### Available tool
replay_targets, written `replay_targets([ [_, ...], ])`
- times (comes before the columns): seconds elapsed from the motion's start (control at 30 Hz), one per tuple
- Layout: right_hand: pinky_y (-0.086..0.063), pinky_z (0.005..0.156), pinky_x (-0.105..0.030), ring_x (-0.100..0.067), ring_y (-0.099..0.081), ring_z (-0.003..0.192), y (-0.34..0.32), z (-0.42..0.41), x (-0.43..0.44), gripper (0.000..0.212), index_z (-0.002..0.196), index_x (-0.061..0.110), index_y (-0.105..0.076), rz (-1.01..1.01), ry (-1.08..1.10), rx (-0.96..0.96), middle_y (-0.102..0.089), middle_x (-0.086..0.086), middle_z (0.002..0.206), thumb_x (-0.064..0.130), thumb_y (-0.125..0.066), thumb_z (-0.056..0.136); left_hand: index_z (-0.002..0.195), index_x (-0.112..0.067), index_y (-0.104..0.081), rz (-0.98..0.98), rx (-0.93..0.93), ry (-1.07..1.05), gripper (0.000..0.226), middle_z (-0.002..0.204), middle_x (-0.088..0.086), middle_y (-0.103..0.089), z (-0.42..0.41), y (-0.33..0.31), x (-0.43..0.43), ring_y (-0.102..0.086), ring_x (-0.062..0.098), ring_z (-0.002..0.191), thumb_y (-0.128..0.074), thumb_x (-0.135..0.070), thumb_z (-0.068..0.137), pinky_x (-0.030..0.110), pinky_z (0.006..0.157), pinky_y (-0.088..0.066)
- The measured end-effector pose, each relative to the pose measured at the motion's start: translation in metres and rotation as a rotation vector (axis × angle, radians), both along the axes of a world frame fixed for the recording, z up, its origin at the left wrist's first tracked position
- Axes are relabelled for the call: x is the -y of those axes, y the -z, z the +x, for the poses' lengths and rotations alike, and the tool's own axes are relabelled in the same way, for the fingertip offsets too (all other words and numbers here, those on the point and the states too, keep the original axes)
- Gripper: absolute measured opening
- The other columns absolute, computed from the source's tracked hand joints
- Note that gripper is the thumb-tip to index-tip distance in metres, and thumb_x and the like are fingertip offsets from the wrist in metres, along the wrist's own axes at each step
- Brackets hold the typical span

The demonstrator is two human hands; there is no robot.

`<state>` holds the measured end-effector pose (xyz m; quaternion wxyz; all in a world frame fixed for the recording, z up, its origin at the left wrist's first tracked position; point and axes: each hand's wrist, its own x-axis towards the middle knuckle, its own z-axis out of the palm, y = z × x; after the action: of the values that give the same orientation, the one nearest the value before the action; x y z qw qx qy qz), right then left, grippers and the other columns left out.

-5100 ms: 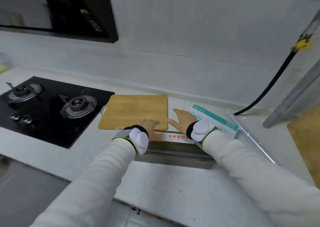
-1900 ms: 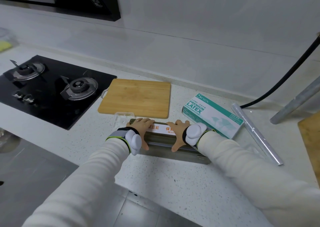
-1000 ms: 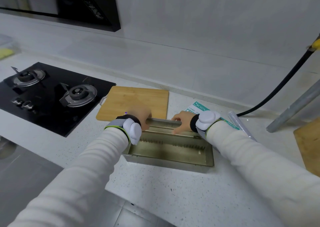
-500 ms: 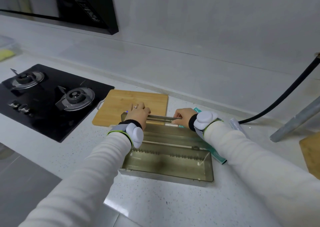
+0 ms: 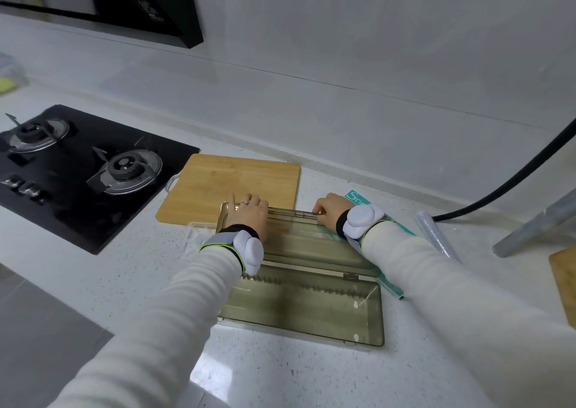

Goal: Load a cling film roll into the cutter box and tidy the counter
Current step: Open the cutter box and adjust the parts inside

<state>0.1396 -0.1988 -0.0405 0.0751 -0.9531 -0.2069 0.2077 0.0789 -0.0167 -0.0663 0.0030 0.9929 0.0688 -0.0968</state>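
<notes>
The translucent olive cutter box point(image 5: 304, 311) lies open on the white counter point(image 5: 280, 373), its tray showing nothing inside. Its lid point(image 5: 299, 239) is folded back away from me. My left hand point(image 5: 247, 216) holds the lid's far left end, fingers bent over the edge. My right hand point(image 5: 330, 210) pinches the far edge near the right end. The cling film roll point(image 5: 436, 239), clear and thin, lies on the counter to the right, apart from the box.
A bamboo cutting board point(image 5: 230, 183) lies just behind the lid. A teal glove box point(image 5: 358, 197) sits partly under my right arm. A black gas hob point(image 5: 78, 171) is at left. A black hose point(image 5: 514, 180), a metal pipe point(image 5: 536, 224) and another wooden board point(image 5: 564, 280) stand at right.
The box went from closed under both hands to open. In the last half second the lid swung further back towards the cutting board, both hands still on its far edge.
</notes>
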Motion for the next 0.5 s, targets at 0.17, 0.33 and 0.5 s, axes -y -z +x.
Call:
replay_targets([
  [0.17,-0.040,0.099,-0.031,-0.028,-0.050,0.123,0.012,-0.003,0.004,0.038,0.134,0.015,-0.050,-0.031,0.006,-0.003,-0.048,-0.011,0.137,0.014,-0.040,0.098,0.142,-0.015,-0.031,-0.027,-0.027,0.020,0.057,0.151,0.000,-0.028,-0.002,0.012,0.000,-0.008,0.018,0.148,-0.042,-0.006,0.087,0.054,0.118,0.002],
  [0.33,-0.037,0.102,-0.029,-0.027,-0.048,0.126,0.018,-0.008,0.006,0.039,0.136,0.013,-0.047,-0.033,0.024,-0.031,-0.051,-0.009,0.138,0.016,-0.042,0.097,0.147,-0.016,-0.023,-0.063,-0.068,0.016,0.060,0.155,-0.002,-0.021,-0.009,0.021,-0.005,-0.006,0.017,0.148,-0.039,-0.007,0.089,0.050,0.119,-0.001],
  [0.5,-0.038,0.102,-0.032,-0.027,-0.048,0.127,0.018,-0.013,0.003,0.042,0.139,0.017,-0.043,-0.029,0.028,0.004,-0.049,-0.007,0.141,0.020,-0.043,0.097,0.144,-0.016,-0.028,-0.071,-0.027,-0.002,0.057,0.156,-0.003,-0.021,-0.023,0.022,-0.010,-0.010,0.014,0.147,-0.040,-0.006,0.089,0.046,0.119,-0.002],
])
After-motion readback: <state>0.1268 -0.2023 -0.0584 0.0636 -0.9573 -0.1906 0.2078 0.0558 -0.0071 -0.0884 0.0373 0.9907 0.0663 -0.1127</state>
